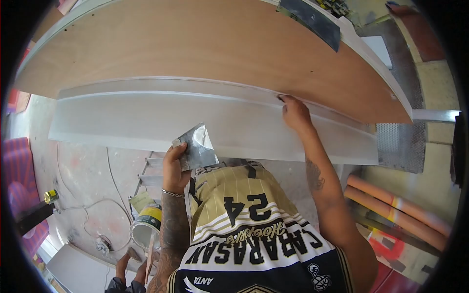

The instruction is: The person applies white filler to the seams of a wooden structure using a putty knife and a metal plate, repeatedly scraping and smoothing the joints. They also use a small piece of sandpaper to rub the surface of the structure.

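Note:
My left hand [175, 165] grips a flat grey metal plate [193, 152] at its left edge. A smear of white putty [201, 136] lies on the plate's upper right part. My right hand [296, 115] is closed, fingertips pinched together, against the seam where a long white panel [141, 124] meets a curved brown board [195, 44]. A small dark edge shows at the fingertips; what it belongs to is hidden. The white panel runs across in front of me with a raised line along it.
A dark rectangular sheet [312, 24] lies on the brown board's far edge. Below left stand a ladder [152, 171] and an open paint can [145, 227]. Cords cross the floor. Another person's legs [128, 266] show at lower left. Orange tubes [391, 210] lie at right.

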`<state>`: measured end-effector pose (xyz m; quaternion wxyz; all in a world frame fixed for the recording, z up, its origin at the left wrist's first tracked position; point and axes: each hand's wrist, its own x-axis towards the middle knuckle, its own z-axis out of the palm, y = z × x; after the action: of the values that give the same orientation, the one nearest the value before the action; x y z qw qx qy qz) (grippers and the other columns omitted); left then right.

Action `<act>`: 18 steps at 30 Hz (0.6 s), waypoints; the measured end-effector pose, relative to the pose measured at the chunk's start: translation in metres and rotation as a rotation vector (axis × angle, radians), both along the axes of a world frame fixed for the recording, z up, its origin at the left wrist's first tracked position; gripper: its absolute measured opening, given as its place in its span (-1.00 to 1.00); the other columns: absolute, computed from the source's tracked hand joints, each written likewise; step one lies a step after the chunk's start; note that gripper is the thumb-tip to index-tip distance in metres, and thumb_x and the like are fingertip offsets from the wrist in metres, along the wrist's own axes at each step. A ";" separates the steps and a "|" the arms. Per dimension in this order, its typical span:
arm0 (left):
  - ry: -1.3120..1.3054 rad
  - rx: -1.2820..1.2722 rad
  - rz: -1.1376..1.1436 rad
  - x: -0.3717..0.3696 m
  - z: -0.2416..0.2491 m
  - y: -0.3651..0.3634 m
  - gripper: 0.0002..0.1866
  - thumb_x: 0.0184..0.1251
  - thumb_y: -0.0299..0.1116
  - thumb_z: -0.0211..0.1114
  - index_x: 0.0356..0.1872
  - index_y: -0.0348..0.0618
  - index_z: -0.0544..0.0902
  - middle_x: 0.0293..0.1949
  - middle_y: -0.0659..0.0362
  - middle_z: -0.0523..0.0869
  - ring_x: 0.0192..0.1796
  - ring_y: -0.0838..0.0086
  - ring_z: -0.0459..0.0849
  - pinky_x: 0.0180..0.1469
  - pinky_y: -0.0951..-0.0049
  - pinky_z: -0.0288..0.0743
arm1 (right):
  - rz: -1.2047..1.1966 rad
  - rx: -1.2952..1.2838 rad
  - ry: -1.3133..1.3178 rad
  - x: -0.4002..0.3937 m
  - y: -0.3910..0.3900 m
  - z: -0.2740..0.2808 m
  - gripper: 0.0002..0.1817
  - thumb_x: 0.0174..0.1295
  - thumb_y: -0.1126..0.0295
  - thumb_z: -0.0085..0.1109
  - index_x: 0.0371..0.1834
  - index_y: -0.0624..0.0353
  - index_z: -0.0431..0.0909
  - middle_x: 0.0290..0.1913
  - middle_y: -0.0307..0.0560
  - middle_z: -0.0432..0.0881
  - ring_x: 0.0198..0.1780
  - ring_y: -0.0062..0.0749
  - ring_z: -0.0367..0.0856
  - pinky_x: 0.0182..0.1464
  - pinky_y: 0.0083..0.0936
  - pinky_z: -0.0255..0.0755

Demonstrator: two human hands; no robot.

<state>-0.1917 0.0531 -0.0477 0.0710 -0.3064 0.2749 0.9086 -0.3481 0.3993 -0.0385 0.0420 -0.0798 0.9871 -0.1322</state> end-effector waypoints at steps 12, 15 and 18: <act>0.048 0.027 -0.107 -0.001 -0.013 -0.010 -0.78 0.38 -0.46 0.07 -0.02 -0.32 0.51 -0.17 0.07 0.69 -0.19 0.29 0.75 -0.20 0.24 0.71 | -0.302 0.252 -0.332 -0.030 0.006 -0.002 -0.59 0.19 0.48 -0.04 0.11 0.23 0.58 0.12 0.22 0.61 0.19 0.06 0.57 0.17 -0.11 0.48; 0.039 0.027 -0.111 -0.003 -0.010 -0.009 -0.77 0.39 -0.46 0.06 -0.01 -0.32 0.51 -0.15 0.06 0.69 -0.17 0.28 0.74 -0.17 0.23 0.70 | -0.299 0.201 -0.275 -0.027 -0.005 -0.007 -0.61 0.18 0.43 -0.01 0.07 0.21 0.60 0.08 0.20 0.63 0.17 0.05 0.58 0.15 -0.11 0.48; 0.043 0.053 -0.097 -0.002 -0.016 -0.011 -0.76 0.38 -0.45 0.06 0.00 -0.32 0.51 -0.15 0.06 0.69 -0.17 0.28 0.74 -0.18 0.23 0.70 | -0.267 0.161 -0.242 -0.025 -0.033 -0.012 -0.64 0.16 0.44 0.00 0.01 0.23 0.63 0.05 0.21 0.65 0.13 0.05 0.61 0.11 -0.12 0.51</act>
<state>-0.1942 0.0426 -0.0638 0.1171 -0.2714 0.2668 0.9173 -0.3731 0.3663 -0.0507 0.1485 0.0720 0.9841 -0.0656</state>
